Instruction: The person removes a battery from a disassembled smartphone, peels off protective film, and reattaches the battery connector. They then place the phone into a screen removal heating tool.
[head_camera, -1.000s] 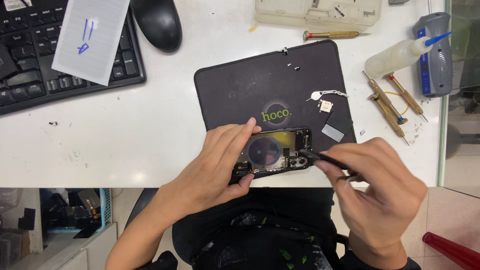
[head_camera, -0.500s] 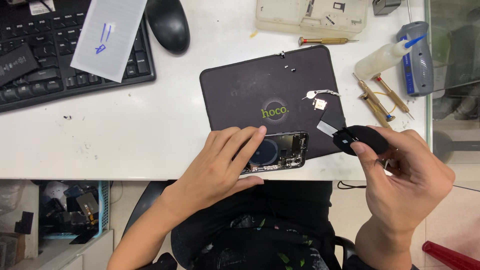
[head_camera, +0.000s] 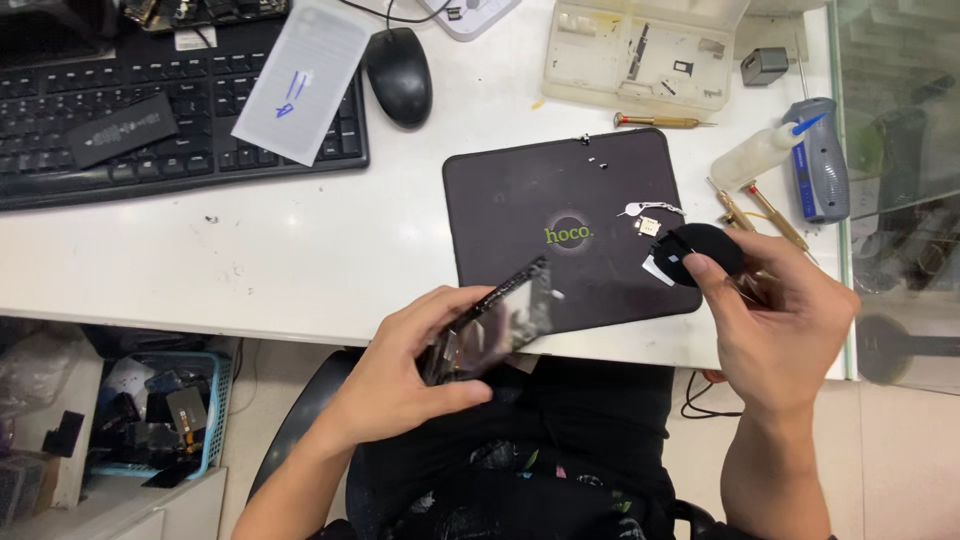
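My left hand (head_camera: 415, 365) grips an opened phone body (head_camera: 495, 320), tilted up on its edge over the front edge of the white desk (head_camera: 300, 250). My right hand (head_camera: 775, 320) pinches a round black disc-shaped part (head_camera: 710, 250) with a small white tab, just above the right edge of the dark work mat (head_camera: 560, 200). Small loose parts and a white clip (head_camera: 650, 212) lie on the mat near the disc.
A keyboard (head_camera: 150, 110) with a paper card (head_camera: 305, 75) and a mouse (head_camera: 398, 75) lie at the back left. A clear parts box (head_camera: 640, 50), screwdrivers (head_camera: 665, 122), a squeeze bottle (head_camera: 765, 152) and a grey tool (head_camera: 820, 160) sit at right. A basket (head_camera: 170, 415) stands below.
My left hand has lifted the phone off the mat and tilted it up. My right hand has carried the black disc away, up and to the right.
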